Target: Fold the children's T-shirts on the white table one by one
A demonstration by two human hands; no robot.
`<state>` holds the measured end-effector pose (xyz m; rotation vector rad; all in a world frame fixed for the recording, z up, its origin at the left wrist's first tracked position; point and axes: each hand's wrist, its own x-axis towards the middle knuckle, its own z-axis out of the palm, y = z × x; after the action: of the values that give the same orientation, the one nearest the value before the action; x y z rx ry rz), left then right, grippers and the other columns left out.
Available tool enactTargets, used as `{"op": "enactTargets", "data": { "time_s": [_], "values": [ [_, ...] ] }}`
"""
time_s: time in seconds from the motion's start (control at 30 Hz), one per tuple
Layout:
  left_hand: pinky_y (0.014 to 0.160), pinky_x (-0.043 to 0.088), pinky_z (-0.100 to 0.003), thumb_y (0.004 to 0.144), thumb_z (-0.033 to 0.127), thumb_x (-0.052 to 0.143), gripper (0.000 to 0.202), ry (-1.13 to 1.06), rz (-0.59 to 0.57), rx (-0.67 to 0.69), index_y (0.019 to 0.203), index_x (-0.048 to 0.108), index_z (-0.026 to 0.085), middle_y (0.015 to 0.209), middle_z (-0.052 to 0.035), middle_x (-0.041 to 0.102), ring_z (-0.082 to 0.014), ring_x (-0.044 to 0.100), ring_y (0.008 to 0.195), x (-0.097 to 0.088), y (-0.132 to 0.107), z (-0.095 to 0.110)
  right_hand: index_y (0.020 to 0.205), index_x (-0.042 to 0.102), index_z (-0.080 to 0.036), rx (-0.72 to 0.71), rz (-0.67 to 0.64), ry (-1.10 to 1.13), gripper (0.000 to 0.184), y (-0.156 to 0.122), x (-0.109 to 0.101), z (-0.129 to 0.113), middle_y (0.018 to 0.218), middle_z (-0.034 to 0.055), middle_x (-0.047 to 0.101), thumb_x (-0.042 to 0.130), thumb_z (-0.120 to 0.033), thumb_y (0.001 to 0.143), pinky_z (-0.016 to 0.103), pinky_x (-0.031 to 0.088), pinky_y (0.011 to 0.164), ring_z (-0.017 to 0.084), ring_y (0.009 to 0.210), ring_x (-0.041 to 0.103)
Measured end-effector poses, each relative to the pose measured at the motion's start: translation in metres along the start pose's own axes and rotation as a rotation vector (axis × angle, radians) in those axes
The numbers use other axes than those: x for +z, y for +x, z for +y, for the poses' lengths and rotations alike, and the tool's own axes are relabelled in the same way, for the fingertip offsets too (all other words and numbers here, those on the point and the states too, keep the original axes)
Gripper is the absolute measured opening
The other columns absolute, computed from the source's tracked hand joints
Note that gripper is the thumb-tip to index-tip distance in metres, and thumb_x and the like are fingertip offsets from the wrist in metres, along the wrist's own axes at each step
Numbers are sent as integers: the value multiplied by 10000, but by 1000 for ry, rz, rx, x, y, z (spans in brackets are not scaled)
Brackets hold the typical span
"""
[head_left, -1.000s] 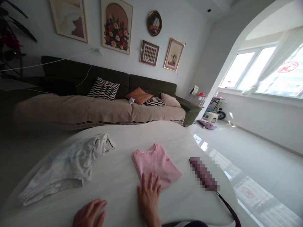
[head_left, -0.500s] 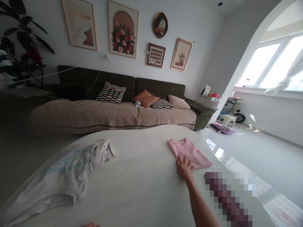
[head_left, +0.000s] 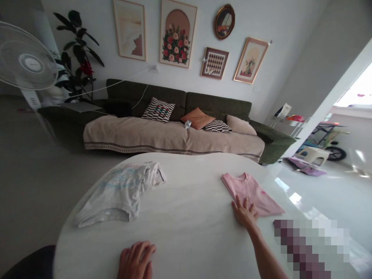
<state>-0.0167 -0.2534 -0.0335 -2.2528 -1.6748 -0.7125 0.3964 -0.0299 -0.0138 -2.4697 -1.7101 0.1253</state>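
A folded pink T-shirt [head_left: 251, 190] lies on the right side of a round white table [head_left: 186, 217]. My right hand [head_left: 245, 211] rests flat with its fingers spread on the near edge of that shirt. My left hand [head_left: 136, 261] lies on the bare tabletop near the front edge, its fingers lightly curled and holding nothing. A crumpled white T-shirt with pale blue print [head_left: 122, 190] sits unfolded on the left side of the table, well away from both hands.
Behind the table stands a dark green sofa [head_left: 180, 124] with a beige cover and several cushions. A white standing fan [head_left: 26, 58] and a potted plant [head_left: 78, 62] are at the left. A pixelated patch [head_left: 308, 244] covers something at the table's right front.
My right hand has slid the pink T-shirt from the middle of the table to its right side. The view has swung left, and my left hand is back in sight.
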Motion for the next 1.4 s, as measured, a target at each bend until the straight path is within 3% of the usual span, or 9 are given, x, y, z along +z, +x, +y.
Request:
{"op": "enactTargets", "data": {
  "time_s": [0.17,0.37,0.57,0.67,0.8,0.9,1.0,1.23,1.4],
  "values": [
    [778,409,-340,758,186,461,344,1,-24,-52,1087,535,251,1021,-49,597,-189,542,922,-27,6,15,1379,184,-170,-100,111,-10,586,-49,-13,-75,1420,200,161,257,-446,868,548,198,969,349,1310,63],
    [818,393,-407,739,143,440,344,49,22,-76,1045,557,249,1034,-66,593,-224,526,961,-28,0,16,1334,291,-196,-929,-186,287,572,-181,-17,-263,1334,147,354,454,-236,787,379,342,946,241,1206,362],
    [800,419,-441,650,71,452,453,-50,-50,-148,1065,545,227,1000,-89,611,-255,549,947,-31,0,14,934,584,-201,-976,-257,393,244,-255,-23,-355,952,72,595,576,-197,690,303,437,739,204,885,550],
    [808,431,-437,702,113,465,391,-198,-76,-153,1061,549,242,1029,-87,606,-246,561,948,-36,-1,12,901,567,-174,-881,-199,496,159,-236,-54,-347,820,46,604,486,-212,770,256,424,671,160,758,557],
    [801,460,-417,788,286,498,407,-503,102,-339,1188,441,237,1137,-100,561,-225,584,937,-43,15,10,1015,484,-156,-759,-27,659,347,-196,-145,-298,796,23,572,222,-350,896,209,395,603,118,698,520],
    [809,461,-395,793,379,528,484,-775,291,-569,1219,406,184,1212,-126,506,-219,561,993,-62,59,15,898,523,-165,-846,96,922,361,-200,-220,-255,714,-18,541,308,-453,864,183,368,559,97,647,484],
    [841,451,-376,843,415,450,358,-958,290,-541,1048,559,143,1076,-82,587,-172,577,915,-89,111,26,775,552,-165,-938,111,980,312,-223,-268,-218,623,-46,511,459,-461,803,173,349,529,75,576,445],
    [831,464,-347,871,484,346,457,-1419,274,-483,1263,321,250,1184,-77,528,-181,529,1054,-146,164,36,846,563,-169,-614,388,1210,279,-214,-298,-130,656,-28,540,545,-429,747,215,441,537,87,564,499],
    [788,483,-389,820,559,384,628,-1825,-36,-251,1331,45,420,1333,-62,385,-202,526,1070,-180,216,43,877,575,-172,-633,378,1101,256,-183,-299,-129,736,-5,587,539,-374,725,266,458,627,114,652,537]
  ]
}}
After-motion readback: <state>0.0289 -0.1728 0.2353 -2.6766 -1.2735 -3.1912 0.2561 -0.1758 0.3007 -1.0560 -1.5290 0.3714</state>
